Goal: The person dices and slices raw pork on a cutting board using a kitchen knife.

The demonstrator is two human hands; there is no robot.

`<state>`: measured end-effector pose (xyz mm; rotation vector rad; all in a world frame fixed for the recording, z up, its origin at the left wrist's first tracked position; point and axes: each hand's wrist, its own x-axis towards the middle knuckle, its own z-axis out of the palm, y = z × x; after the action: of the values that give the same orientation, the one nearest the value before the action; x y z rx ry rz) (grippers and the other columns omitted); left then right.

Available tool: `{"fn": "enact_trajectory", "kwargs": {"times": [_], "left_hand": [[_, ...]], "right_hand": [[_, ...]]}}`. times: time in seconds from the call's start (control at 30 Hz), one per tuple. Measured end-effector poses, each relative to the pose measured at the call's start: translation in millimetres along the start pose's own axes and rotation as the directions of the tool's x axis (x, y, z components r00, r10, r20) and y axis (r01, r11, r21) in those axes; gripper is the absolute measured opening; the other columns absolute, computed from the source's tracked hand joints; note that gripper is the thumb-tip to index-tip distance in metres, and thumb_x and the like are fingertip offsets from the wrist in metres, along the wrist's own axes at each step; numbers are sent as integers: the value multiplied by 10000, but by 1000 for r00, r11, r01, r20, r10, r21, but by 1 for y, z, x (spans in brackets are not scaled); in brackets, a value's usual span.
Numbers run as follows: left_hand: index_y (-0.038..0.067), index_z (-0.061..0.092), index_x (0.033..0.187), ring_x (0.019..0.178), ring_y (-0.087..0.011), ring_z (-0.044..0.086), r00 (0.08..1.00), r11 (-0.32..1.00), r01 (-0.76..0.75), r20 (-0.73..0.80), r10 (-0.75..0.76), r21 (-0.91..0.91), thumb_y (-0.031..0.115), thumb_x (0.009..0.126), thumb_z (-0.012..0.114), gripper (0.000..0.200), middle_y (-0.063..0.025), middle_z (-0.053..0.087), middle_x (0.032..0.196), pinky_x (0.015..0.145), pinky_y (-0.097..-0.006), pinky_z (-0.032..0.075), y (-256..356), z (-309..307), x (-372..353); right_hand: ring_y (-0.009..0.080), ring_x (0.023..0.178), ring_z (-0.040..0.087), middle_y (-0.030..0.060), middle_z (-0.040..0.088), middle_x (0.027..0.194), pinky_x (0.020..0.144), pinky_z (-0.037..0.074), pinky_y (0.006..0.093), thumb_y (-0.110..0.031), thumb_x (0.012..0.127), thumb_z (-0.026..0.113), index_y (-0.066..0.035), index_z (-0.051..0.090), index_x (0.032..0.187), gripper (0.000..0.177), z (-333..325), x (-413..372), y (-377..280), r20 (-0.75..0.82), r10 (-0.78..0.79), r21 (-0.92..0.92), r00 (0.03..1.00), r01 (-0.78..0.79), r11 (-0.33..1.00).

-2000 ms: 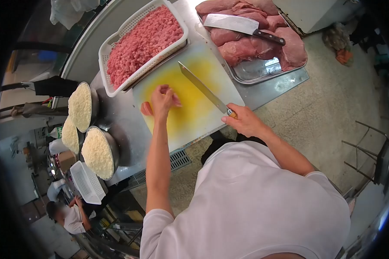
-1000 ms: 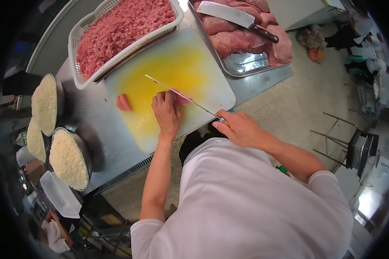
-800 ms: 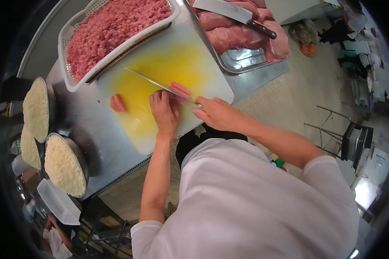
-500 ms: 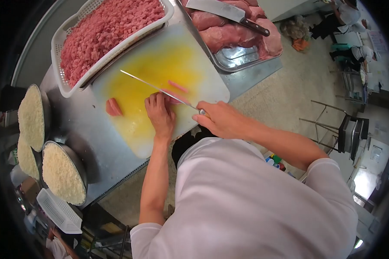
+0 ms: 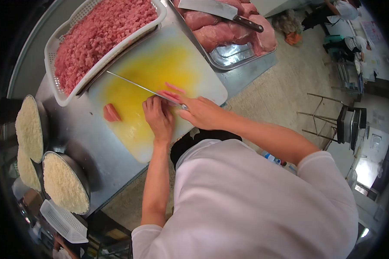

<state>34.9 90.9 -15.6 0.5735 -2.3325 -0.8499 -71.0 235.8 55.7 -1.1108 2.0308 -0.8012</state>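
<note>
Meat [image 5: 171, 95] under the knife [image 5: 141, 87]

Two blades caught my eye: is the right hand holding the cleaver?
No, the right hand grips the long knife, while the cleaver lies on meat in the metal tray.
</note>
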Motion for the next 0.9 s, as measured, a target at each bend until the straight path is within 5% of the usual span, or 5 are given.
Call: {"fn": "enact_trajectory", "kwargs": {"times": [0.1,0.27,0.7,0.77,0.9], "left_hand": [[14,614,1021,972,-389,542,999,995,45,17,-43,-86,-61,836,615,199,-170,604,1023,845,-476,450,-3,-6,0],[9,609,1019,977,-391,542,998,999,38,40,-38,7,-70,823,609,211,-168,616,1019,869,-476,439,-5,-19,4],[9,611,951,909,-396,536,1000,999,-25,8,25,-22,-87,821,590,162,-175,574,920,807,-483,426,-18,-14,3],[8,615,956,915,-398,539,1000,1000,-13,14,13,3,-95,818,586,174,-176,575,917,813,-484,429,-20,-15,1],[5,613,982,984,-400,559,995,997,53,84,-49,-54,-62,850,613,148,-178,605,963,843,-499,450,-27,-19,2]], "right_hand": [[485,839,662,246,707,879,743,499,533,-269,1008,588,20,568,1296,408,6,15,-4,-196,-164,-20,967,163,986],[494,927,674,253,718,1041,777,539,571,-289,981,625,6,608,1216,378,-39,-10,-48,104,144,-21,984,-142,990],[508,879,663,278,696,911,797,520,554,-281,989,612,32,582,1180,368,-5,4,-24,84,137,-54,987,-133,990],[482,912,685,280,700,924,821,519,539,-290,993,605,51,618,1177,388,20,19,-2,-296,-343,-96,892,329,939],[401,831,707,239,683,831,778,519,478,-289,999,598,44,615,1272,431,22,46,17,-385,-562,-259,732,499,827]]}}
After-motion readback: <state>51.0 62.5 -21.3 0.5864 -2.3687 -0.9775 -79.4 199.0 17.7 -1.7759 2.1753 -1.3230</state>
